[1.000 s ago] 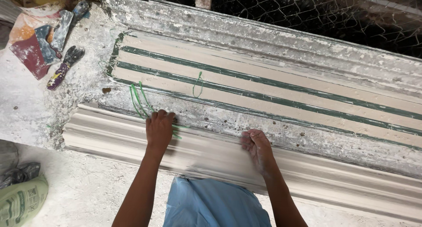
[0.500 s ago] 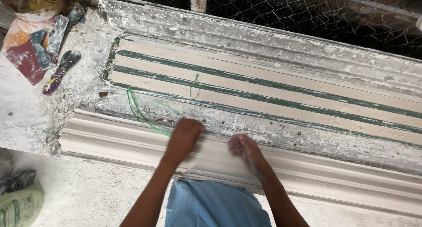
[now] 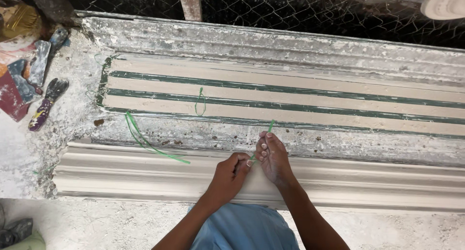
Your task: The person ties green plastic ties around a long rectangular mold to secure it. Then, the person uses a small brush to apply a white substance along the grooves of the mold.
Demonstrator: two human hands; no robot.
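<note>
- A short length of green strip [image 3: 261,143] is pinched between the two hands, its free end seen rising toward 1 o'clock from the fingertips, just above the white moulding.
- The left hand [image 3: 230,175] is closed around the lower end of the strip, fingers curled in, its wrist lying over the plaster cornice moulding [image 3: 121,175].
- The right hand [image 3: 272,155] is held just beside the left, touching it, fingers drawn together on the upper part of the strip.
- More loose green strips [image 3: 145,141] are seen at 9 o'clock from the hands, curving from the mould's edge down onto the cornice.
- A small green loop [image 3: 200,101] is set upright at 11 o'clock, on the long casting mould [image 3: 290,102], which is filled with pale plaster between green ribs.
- Plaster-crusted scrapers [image 3: 46,105] are laid at far 10 o'clock, on the spattered bench [image 3: 24,153].
- Wire mesh [image 3: 300,10] is stretched along the far side at 12 o'clock.
- Blue clothing [image 3: 247,228] is visible at 6 o'clock, under the forearms.
</note>
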